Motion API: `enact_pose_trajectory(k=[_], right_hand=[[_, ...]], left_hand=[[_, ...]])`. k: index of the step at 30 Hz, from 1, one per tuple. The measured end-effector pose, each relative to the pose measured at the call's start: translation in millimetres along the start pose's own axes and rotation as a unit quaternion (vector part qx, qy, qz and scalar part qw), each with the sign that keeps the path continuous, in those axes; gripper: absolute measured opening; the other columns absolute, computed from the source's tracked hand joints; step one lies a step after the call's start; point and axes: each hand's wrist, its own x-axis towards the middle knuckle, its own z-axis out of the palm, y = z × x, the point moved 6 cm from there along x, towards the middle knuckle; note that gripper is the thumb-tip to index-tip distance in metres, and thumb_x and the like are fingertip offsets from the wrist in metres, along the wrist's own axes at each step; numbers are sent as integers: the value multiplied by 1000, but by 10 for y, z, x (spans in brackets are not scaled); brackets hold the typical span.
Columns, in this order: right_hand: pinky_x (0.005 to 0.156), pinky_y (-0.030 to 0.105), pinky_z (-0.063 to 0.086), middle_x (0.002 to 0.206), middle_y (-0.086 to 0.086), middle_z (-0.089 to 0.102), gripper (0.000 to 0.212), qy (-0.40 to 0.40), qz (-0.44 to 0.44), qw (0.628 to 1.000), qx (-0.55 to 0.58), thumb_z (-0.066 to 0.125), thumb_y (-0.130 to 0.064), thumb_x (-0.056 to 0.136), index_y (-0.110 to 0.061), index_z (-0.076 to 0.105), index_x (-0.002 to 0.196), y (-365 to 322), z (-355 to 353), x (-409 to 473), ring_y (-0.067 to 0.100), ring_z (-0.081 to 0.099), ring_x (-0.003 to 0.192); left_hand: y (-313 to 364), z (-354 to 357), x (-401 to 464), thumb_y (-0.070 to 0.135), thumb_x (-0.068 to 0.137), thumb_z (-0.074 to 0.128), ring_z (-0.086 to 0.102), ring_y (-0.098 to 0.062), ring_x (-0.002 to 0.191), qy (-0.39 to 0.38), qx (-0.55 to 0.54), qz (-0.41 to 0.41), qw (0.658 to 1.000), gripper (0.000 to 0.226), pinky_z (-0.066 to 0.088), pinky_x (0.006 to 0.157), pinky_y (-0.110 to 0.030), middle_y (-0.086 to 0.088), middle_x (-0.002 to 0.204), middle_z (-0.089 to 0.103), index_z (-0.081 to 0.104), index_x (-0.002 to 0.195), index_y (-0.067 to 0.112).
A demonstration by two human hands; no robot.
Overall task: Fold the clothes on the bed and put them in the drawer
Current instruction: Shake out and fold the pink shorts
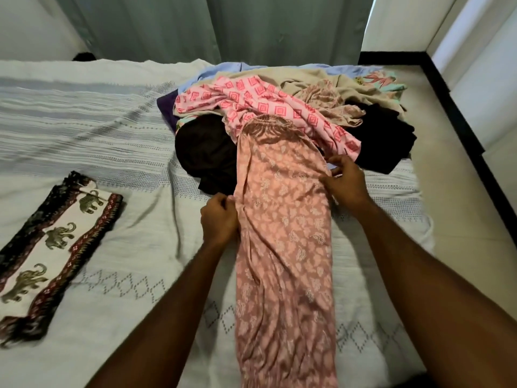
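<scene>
Pink trousers [284,233] laid lengthwise on the bed [134,247], waistband end lying over the clothes pile [279,107], legs running toward the camera and off the bottom edge. Left hand [219,219] at the trousers' left edge, fingers curled and pinching the fabric there. Right hand [345,183] at the trousers' right edge, fingers bent, fingertips nipping the cloth just below the pile. Pile holds a pink diamond-print piece [251,99] just behind the waistband, dark garments [207,155] on both sides of the trousers, beige and blue items further back. Folded elephant-print cloth [53,242] lies flat well left of the trousers, apart from them. Drawer not seen
</scene>
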Motion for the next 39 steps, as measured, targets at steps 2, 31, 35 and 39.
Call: enact_pose_trajectory(k=[2,31,35,39], right_hand=[[97,48,51,128,8,55,72,-21,-13,999,-43,83,-37,75,-18,47,135,-20,12,-190,30,57,116],[91,45,43,133,-4,49,38,-183,-259,908,-274,66,-17,83,-33,60,117,-79,-206,-2776,25,50,121],[106,47,34,158,-13,34,67,-350,-310,808,-358,66,-14,83,-45,48,140,-60,-79,-3105,14,30,145],[112,49,29,167,-16,9,83,-392,-310,745,-442,68,-30,89,-54,21,152,154,-42,-3202,9,9,153]], left_hand=[[96,-129,-112,53,92,57,64,-33,80,12,-5,-4,1000,42,43,67,-36,-8,78,65,57,88,11],[-384,-536,-2451,46,71,80,68,-13,66,-262,-10,-74,962,34,56,61,-30,3,72,72,72,78,14],[-439,-590,-2514,34,73,83,72,-27,86,-229,-55,-92,968,40,58,69,-38,-12,100,74,68,105,15],[-422,-771,-2605,36,73,88,66,-19,72,-139,45,15,989,52,48,61,-31,-4,82,69,53,106,16]])
